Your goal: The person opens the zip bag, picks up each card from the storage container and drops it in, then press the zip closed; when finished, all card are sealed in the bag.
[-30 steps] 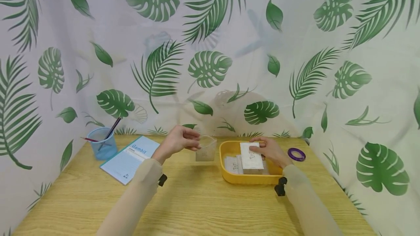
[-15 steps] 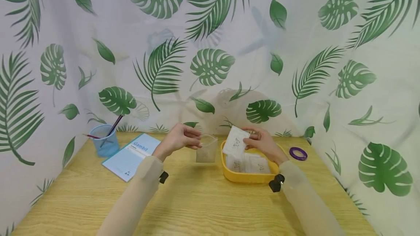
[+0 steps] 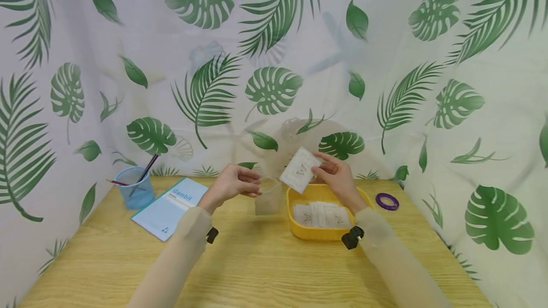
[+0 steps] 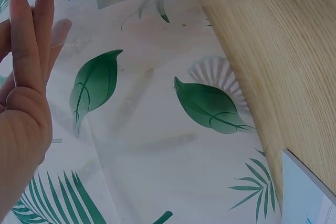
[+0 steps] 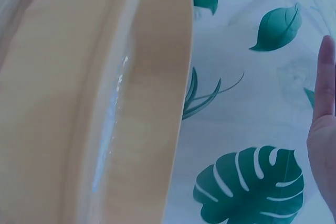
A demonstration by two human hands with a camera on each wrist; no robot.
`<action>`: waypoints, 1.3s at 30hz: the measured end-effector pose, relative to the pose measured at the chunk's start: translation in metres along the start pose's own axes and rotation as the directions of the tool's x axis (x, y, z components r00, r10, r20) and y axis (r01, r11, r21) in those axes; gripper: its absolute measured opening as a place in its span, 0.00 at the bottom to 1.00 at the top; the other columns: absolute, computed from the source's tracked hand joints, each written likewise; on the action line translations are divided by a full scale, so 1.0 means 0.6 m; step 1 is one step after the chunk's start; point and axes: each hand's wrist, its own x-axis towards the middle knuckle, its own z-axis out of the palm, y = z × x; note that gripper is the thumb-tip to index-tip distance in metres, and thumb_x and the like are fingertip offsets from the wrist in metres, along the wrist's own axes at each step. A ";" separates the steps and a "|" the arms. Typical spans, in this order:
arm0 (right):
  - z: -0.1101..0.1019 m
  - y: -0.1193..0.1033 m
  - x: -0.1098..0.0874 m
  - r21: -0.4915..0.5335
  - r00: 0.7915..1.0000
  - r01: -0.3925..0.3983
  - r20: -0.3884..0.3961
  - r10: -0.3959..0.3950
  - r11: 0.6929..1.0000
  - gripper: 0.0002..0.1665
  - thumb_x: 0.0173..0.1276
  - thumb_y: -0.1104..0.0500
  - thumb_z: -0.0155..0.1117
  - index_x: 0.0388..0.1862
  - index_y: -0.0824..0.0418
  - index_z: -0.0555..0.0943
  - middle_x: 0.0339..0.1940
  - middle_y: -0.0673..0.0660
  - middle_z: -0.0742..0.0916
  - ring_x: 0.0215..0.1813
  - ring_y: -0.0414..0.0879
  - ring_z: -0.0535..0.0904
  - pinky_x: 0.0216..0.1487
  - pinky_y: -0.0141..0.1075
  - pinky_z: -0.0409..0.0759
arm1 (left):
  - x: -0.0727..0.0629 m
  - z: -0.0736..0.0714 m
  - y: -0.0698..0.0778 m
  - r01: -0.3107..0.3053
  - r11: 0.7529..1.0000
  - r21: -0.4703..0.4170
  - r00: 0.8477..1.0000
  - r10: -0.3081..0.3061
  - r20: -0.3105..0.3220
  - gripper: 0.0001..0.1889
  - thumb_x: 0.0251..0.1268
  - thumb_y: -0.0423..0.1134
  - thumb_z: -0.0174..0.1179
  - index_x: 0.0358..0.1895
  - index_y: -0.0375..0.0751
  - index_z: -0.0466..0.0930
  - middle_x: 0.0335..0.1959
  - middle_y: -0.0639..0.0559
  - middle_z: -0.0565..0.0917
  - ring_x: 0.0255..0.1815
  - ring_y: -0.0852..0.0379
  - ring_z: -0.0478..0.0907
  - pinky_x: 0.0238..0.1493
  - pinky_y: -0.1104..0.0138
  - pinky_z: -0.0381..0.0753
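Far left on your wooden table (image 3: 252, 270), there's the blue mesh cup (image 3: 136, 197), with a dark pen (image 3: 149, 165) leaning out to the right and a red pencil (image 3: 118, 183) poking out to the left. Just beside it lies the notebook (image 3: 171, 210), printed "Gambit", angled and partly behind your left sleeve (image 3: 180, 251). Now your left hand (image 3: 233, 184): fingers bent, thumb against them, pinching the rim of a clear pouch (image 3: 269, 203) that hangs upright, its mouth gaping toward you. Whether its base touches the table, you can't tell from here. And right at that mouth, a tilted white packet (image 3: 301, 170) with a small dark print, its left corner just beside the pouch's upper right edge; contact is too close to call. Your right hand (image 3: 340, 179) has it by the right-hand edge, thumb on the front, fingers behind, a firm pinch. Under that hand sits the yellow tub (image 3: 321, 235), more printed packets (image 3: 327, 215) lying inside it. Over on the far right, a purple ring (image 3: 387, 201) lies flat, well apart from the pouch.
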 end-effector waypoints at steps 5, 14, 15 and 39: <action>0.018 -0.012 0.003 0.031 0.998 0.045 -0.055 -0.044 0.998 0.29 0.69 0.65 0.64 0.68 0.66 0.72 0.33 0.48 0.85 0.38 0.42 0.84 0.39 0.39 0.90 | 0.002 -0.001 0.001 -0.003 1.000 0.002 1.000 0.003 -0.002 0.20 0.62 0.24 0.63 0.58 0.23 0.77 0.49 0.29 0.84 0.36 0.51 0.88 0.44 0.57 0.89; 0.064 -0.028 0.014 0.025 0.989 0.144 -0.040 -0.143 0.989 0.25 0.69 0.67 0.62 0.65 0.65 0.73 0.39 0.52 0.84 0.40 0.45 0.82 0.41 0.42 0.90 | 0.004 -0.001 0.001 0.010 1.000 -0.004 1.000 -0.010 0.004 0.20 0.61 0.25 0.64 0.57 0.26 0.78 0.49 0.29 0.84 0.37 0.50 0.88 0.52 0.45 0.84; 0.070 -0.030 0.015 0.022 0.987 0.155 -0.040 -0.154 0.988 0.25 0.70 0.68 0.62 0.65 0.65 0.72 0.40 0.52 0.83 0.40 0.45 0.82 0.41 0.44 0.90 | 0.003 -0.001 0.002 0.009 1.000 -0.004 1.000 -0.009 0.006 0.20 0.61 0.25 0.64 0.57 0.25 0.78 0.49 0.29 0.84 0.37 0.50 0.88 0.52 0.45 0.84; 0.134 -0.077 -0.016 -0.399 0.931 0.363 0.122 -0.344 0.842 0.16 0.67 0.75 0.59 0.53 0.72 0.78 0.48 0.68 0.82 0.40 0.58 0.80 0.37 0.52 0.88 | 0.009 0.012 0.000 0.004 1.000 0.022 1.000 -0.005 0.013 0.20 0.59 0.26 0.67 0.56 0.29 0.81 0.46 0.33 0.86 0.36 0.50 0.88 0.45 0.54 0.89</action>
